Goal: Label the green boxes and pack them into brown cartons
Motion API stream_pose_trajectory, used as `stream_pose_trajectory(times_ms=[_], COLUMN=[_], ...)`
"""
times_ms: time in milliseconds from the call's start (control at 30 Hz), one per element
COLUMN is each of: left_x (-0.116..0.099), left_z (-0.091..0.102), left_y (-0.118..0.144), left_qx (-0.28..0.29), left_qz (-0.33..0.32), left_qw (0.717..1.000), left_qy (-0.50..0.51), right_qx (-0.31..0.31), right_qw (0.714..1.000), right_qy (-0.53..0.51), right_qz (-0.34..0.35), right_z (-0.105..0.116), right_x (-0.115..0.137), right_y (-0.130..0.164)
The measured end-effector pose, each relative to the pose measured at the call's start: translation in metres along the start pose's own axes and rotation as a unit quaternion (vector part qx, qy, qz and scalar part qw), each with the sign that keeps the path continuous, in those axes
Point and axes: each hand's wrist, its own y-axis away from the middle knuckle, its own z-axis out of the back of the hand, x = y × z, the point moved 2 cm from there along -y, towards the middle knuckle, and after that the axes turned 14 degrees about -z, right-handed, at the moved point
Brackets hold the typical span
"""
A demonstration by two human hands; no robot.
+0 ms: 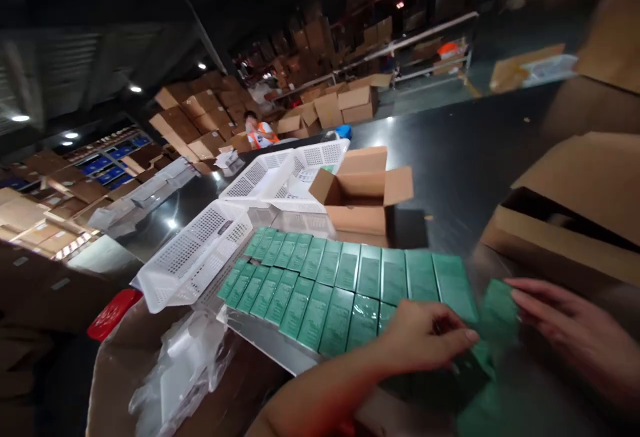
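Observation:
Small green boxes [320, 260] lie side by side in two long rows on the metal table. My left hand [425, 337] is over the near end of these rows, its fingers curled and the thumb towards the right. Whether it grips a box cannot be made out. My right hand [570, 330] pinches the edge of a single green box [500, 310], slightly blurred, just right of the rows. Below and between the hands, more green boxes [477, 410] show, dim and smeared.
Behind the rows stands an open cardboard box [360, 220]. White perforated baskets [195, 257] sit to the left and behind. A large carton [575, 204] is on the right. Clear plastic bags [180, 370] and a red basket [114, 314] lie lower left. A person [261, 134] is farther back.

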Motion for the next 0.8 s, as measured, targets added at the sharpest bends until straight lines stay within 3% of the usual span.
stream_pose_trajectory(times_ms=[100, 200, 400, 667, 800], left_x=[-0.002, 0.001, -0.001, 0.005, 0.005], left_z=[0.012, 0.022, 0.013, 0.003, 0.004], left_y=[0.005, -0.003, -0.008, -0.020, -0.025], left_qx=[-0.034, -0.006, 0.047, 0.034, 0.003], left_qz=[-0.004, 0.011, 0.032, 0.016, 0.036], left_qw=[0.994, 0.997, 0.996, 0.998, 0.999], left_qy=[-0.101, -0.079, -0.073, -0.058, -0.037], right_qx=[0.068, 0.070, 0.100, 0.094, 0.075], right_qw=[0.991, 0.981, 0.976, 0.977, 0.977], right_qy=[-0.107, -0.183, -0.192, -0.189, -0.202], right_qz=[-0.046, -0.018, -0.025, 0.021, 0.000], right_z=[-0.002, -0.004, -0.009, -0.019, -0.025], right_x=[0.010, 0.019, 0.021, 0.022, 0.027], right_y=[0.017, 0.016, 0.018, 0.017, 0.010])
